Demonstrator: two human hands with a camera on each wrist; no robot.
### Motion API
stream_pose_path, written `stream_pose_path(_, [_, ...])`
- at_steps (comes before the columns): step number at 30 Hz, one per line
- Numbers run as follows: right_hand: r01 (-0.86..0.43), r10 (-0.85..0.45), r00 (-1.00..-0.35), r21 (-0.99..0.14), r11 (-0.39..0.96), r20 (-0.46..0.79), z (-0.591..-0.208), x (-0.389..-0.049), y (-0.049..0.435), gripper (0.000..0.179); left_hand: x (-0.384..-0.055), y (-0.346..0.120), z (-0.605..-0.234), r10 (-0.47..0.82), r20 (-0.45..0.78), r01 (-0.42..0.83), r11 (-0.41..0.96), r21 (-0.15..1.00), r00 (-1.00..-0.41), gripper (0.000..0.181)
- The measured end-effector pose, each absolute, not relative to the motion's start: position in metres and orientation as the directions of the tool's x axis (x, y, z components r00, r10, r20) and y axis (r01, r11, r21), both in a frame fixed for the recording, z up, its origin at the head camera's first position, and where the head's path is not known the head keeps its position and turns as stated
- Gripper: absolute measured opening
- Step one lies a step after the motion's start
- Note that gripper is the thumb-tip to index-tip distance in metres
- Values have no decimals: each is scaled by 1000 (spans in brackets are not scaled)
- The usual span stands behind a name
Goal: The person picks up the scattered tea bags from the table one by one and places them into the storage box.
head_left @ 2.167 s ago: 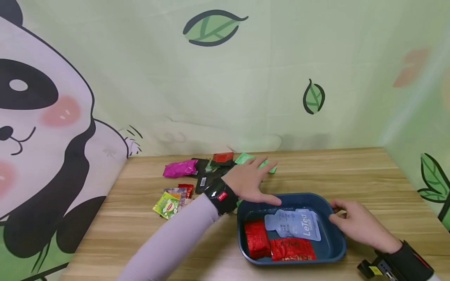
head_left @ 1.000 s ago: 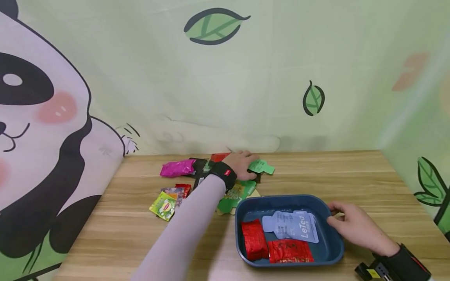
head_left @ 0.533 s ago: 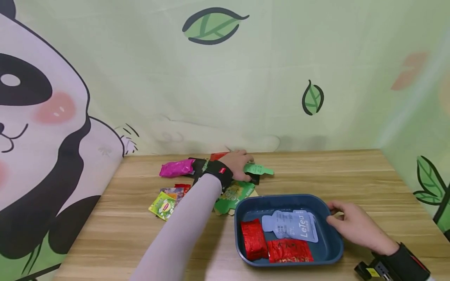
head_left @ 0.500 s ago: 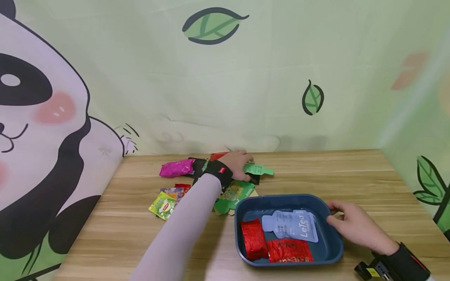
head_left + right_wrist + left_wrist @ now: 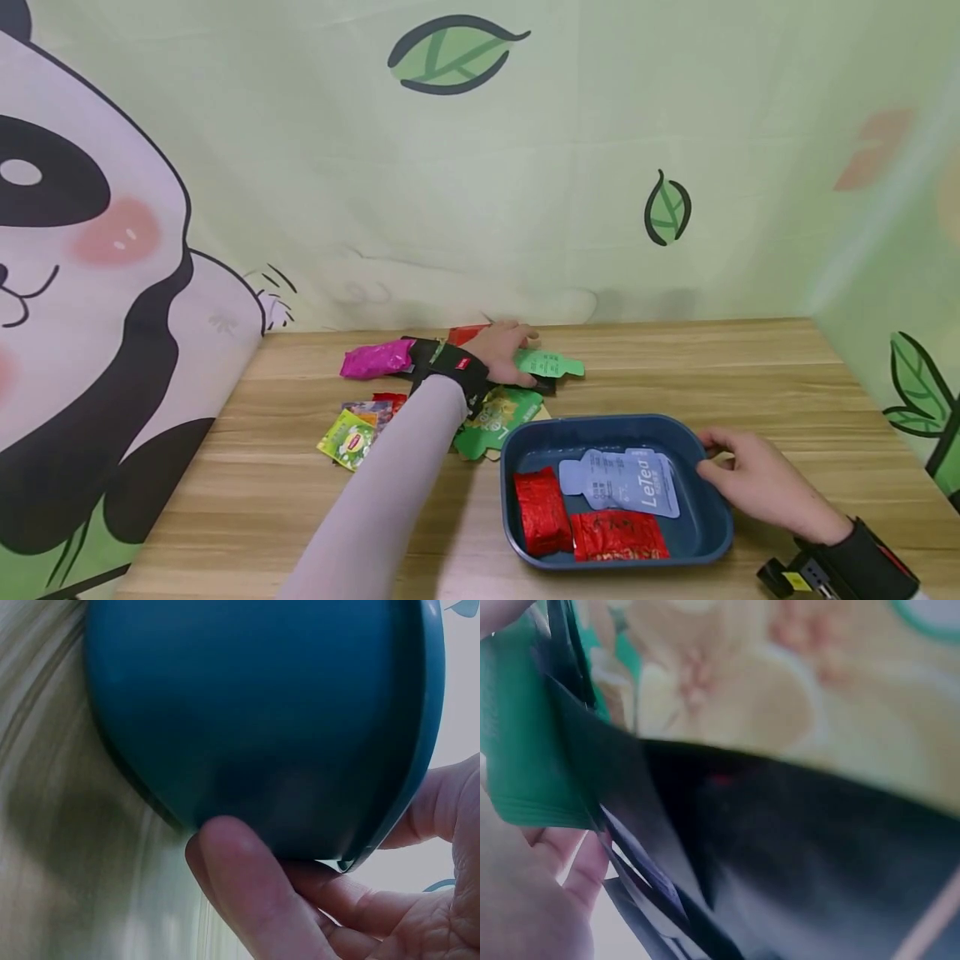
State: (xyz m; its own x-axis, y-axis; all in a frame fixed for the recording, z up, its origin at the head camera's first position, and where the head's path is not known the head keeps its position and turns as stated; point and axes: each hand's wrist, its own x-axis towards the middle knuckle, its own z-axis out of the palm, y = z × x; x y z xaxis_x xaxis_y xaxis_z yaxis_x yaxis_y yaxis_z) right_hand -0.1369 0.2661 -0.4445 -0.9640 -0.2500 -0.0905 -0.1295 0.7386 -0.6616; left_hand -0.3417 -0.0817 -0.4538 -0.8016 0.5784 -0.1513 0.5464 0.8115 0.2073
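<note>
Sachet in pale green (image 5: 553, 363) lies beyond the blue tub (image 5: 600, 429), long axis crosswise, nearest the left hand (image 5: 504, 354); whether that grip pinches it, I cannot tell. The right hand (image 5: 757, 482) grasps the tub's rim.

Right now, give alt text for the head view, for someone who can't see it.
A person's left hand is at a light green pouch among scattered packets on a wooden table; the right hand holds the edge of a blue tub containing two red packets and a pale blue LeTea pouch.
</note>
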Motion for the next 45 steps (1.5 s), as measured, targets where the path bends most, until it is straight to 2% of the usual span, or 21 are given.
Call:
stream_pose_path(5, [-144,-253,-964,-653,744,-76,-444,-138,266,32,-337,-84,-452,570,-125,535,813,230,-812,87])
stream_pose_path(11, [-147,-258,-963,-652,743,-76,-443,-138,266,33,-324,-88,-443,567,-39,546,808,219,-823,83])
stream_pose_path(17, [-152,-256,-964,-648,747,-70,-443,-138,267,35,-289,-89,-416,526,61,521,805,284,-848,83])
stream_pose_path(24, [-143,-226,-973,-648,749,-46,-444,-137,265,33,-236,-74,-397,568,202,602,757,253,-798,82])
stream_pose_path(32, [-103,-194,-979,-653,750,-69,-444,-136,262,35,-187,-47,-383,617,228,655,733,183,-753,82])
stream_pose_path(45, [-95,-185,-980,-626,774,-80,-444,-138,260,32,-159,-18,-399,673,189,695,713,91,-715,89])
